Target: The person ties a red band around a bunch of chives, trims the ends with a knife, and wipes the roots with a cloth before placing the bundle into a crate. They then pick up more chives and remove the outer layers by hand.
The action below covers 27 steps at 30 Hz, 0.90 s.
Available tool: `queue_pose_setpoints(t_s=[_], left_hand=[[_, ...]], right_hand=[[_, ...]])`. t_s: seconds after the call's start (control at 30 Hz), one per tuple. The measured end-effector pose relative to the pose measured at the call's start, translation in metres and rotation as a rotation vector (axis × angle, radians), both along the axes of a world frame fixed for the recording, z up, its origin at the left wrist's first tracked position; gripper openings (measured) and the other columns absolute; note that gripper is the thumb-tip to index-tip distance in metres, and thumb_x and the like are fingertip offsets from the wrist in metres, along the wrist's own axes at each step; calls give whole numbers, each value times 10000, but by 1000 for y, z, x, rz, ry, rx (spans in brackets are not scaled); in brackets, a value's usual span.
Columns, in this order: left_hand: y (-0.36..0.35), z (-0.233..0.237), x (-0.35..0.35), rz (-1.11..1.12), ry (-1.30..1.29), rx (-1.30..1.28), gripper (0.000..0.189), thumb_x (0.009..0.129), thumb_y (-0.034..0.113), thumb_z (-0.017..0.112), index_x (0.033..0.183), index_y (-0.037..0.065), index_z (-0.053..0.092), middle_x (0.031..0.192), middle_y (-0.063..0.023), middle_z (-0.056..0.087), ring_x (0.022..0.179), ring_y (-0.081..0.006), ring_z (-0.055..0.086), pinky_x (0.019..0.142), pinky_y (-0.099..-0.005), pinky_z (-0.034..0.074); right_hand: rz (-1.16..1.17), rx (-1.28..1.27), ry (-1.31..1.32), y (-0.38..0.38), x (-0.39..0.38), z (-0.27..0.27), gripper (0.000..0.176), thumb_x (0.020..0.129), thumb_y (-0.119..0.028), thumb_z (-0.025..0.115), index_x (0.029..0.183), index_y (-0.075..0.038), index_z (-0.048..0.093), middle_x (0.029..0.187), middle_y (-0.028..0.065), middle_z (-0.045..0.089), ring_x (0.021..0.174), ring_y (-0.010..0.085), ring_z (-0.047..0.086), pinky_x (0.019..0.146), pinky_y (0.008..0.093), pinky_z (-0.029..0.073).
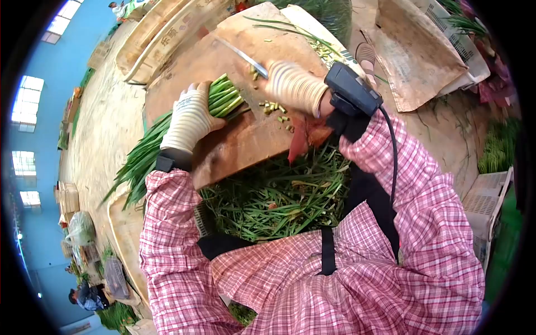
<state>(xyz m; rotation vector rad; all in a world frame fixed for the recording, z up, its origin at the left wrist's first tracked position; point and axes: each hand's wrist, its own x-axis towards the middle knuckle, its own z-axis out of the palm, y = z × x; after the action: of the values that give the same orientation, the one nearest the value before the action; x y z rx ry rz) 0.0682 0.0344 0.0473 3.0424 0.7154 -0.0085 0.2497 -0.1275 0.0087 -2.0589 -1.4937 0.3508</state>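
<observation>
My left hand (pixel 191 118), in a white knit glove, grips a bundle of long green stalks (pixel 222 98) lying on a brown wooden board (pixel 234 142). The cut ends of the bundle point toward the middle of the board. My right hand (pixel 292 86), also gloved, holds a knife (pixel 244 57) whose blade rests on the board just beyond the stalk ends. Small cut green pieces (pixel 275 108) lie scattered between the two hands. A black device (pixel 353 89) is strapped to my right wrist.
A crate of loose green leaves (pixel 279 201) sits under the board's near edge. Cardboard sheets (pixel 416 53) lie at the right, wooden crates (pixel 162 39) at the back left. A white plastic crate (pixel 491 206) stands at right. Another person (pixel 86 296) crouches far off, lower left.
</observation>
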Motion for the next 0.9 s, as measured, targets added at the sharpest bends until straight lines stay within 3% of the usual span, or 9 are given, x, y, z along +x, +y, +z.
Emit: queue_pose_setpoints(t_s=[0.07,0.17,0.2,0.33,0.53,0.67,0.77,0.8,0.9], left_hand=[[-7,-4,-5,23,-18,41,970,547,266,920,1397,56,502,1307,-208,560,1219,-401,529,1044,-470,449],[-15,1,-8,38,-22,46,1019,531,292,932,1418,71,481,1325,-210,552,1233,-403,525,1050,-491,439],[-15,-3,-12,4,-72,85,1048,524,304,938,1435,89,466,1342,-210,545,1239,-407,526,1055,-503,434],[-13,-3,-19,13,-56,45,1069,524,313,940,1453,110,451,1348,-204,546,1240,-411,534,1076,-495,417],[-42,4,-39,18,-44,177,1150,556,307,941,1521,116,347,1415,-189,516,1275,-382,518,1051,-542,424],[-54,3,-61,-3,-166,93,1238,481,388,960,1510,67,352,1514,-208,414,1410,-389,389,1168,-551,295],[-53,5,-66,16,-189,174,1253,466,417,961,1498,41,358,1507,-209,420,1409,-390,389,1181,-553,265],[-50,-1,-66,5,-162,182,1251,465,422,961,1492,33,361,1500,-208,427,1405,-390,393,1182,-551,260],[-46,-18,-60,-13,-141,163,1185,494,452,952,1448,31,389,1398,-170,499,1318,-355,466,1131,-543,311]], right_hand=[[-96,3,-215,3,22,1,344,925,-273,566,1054,43,613,912,287,691,891,436,684,791,491,535],[-77,2,-335,13,60,-23,363,925,-271,584,1137,23,599,923,275,695,900,426,684,791,487,533],[-58,-203,-289,5,54,-2,396,930,-319,615,1164,0,605,976,264,698,933,423,678,821,478,527],[-99,-148,-373,-24,38,18,511,952,-403,629,1327,-59,586,1139,252,671,1065,404,646,899,454,518],[-184,-62,-277,-89,9,28,559,828,-423,763,1238,-62,645,1194,215,648,1095,391,627,926,442,503],[-26,66,-155,-84,26,-20,270,849,-243,741,943,10,727,879,185,725,861,334,710,798,406,554],[-175,97,573,-91,16,6,199,853,-135,732,983,16,735,858,117,736,803,201,699,746,330,550],[-146,150,608,-93,17,16,149,862,-75,714,968,28,736,856,73,734,789,105,661,731,261,534],[-111,553,1002,-90,20,18,197,872,-94,735,1021,33,721,903,77,729,815,99,656,745,261,533]])
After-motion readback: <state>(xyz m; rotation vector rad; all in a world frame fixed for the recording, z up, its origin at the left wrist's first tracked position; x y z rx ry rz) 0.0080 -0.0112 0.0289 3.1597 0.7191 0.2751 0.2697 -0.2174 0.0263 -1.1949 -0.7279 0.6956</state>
